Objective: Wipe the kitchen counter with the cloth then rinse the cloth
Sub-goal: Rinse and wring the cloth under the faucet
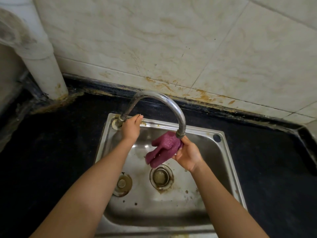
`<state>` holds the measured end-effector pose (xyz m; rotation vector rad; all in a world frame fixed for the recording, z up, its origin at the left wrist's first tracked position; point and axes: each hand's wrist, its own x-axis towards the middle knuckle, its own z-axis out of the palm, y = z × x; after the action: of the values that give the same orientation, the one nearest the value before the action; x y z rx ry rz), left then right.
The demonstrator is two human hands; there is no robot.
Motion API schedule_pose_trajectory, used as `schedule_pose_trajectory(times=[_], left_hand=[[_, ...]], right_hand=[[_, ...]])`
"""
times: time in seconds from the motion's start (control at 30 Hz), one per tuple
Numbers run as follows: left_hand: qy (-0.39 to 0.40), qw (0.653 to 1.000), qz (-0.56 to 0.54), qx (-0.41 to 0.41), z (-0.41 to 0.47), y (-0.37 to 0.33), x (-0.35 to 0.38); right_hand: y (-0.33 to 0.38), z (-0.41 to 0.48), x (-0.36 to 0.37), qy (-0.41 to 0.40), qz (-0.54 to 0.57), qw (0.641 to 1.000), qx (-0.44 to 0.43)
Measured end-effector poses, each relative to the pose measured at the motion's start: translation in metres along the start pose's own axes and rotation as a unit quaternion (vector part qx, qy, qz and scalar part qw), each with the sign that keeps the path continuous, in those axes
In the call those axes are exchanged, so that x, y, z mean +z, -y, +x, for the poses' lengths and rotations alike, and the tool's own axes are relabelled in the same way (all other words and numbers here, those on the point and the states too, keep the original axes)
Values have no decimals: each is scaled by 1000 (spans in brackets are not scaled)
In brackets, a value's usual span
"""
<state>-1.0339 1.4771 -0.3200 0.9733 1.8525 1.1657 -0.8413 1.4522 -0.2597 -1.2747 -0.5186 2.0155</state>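
Holding purple cloth (163,150) under tap (178,110) spout, over sink (233,169).
Gripping cloth in right hand (187,156), wrist bent; reaching left hand (131,127) to tap base, grip unclear; open basin below, dark counter (265,169) round rim.

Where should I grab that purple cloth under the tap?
Probably the loose lower folds of the crumpled purple cloth, coming from the left: they hang free over the steel sink, while the right hand pinches its right end.

Both bare forearms extended forward. Left hand (131,127) farther out, fingers curled; grip hidden. Right hand (187,156) grips crumpled magenta cloth (163,150), which hangs to its left.
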Motion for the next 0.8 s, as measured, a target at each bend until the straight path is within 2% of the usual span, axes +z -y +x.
schedule_pose_trajectory(times=[0.07,0.13,0.23,0.27,0.3,0.37,0.43,0.47,0.5,0.6,0.7,0.8], left_hand=[[-13,1000,-1,-18,0,-3,3],[-45,999,11,-25,-7,-9,5],[-122,992,-25,-22,-37,-14,5],[-109,993,-35,-20,-51,-12,6],[-60,997,-46,-16,-65,-10,7],[109,991,-72,-23,-95,-10,8],[278,956,-85,-39,-119,-17,8],[329,940,-79,-43,-126,-22,9],[354,932,-68,-43,-132,-27,9],[356,934,-34,-23,-141,-42,7],[359,933,16,3,-147,-52,0],[321,945,56,28,-151,-59,-7]], right_hand=[[1,-8,-2,7,-25,1000,-9],[2,-18,-6,14,-104,994,-15],[5,-31,-12,29,-287,957,-34],[7,-34,-14,37,-342,938,-45],[9,-38,-16,46,-388,919,-58],[13,-46,-21,70,-472,874,-93],[18,-57,-23,95,-549,821,-124],[22,-63,-23,104,-573,802,-135],[26,-70,-22,113,-590,786,-146],[38,-91,-17,144,-605,759,-193],[46,-107,-16,162,-580,768,-216],[50,-118,-16,151,-574,771,-230]])
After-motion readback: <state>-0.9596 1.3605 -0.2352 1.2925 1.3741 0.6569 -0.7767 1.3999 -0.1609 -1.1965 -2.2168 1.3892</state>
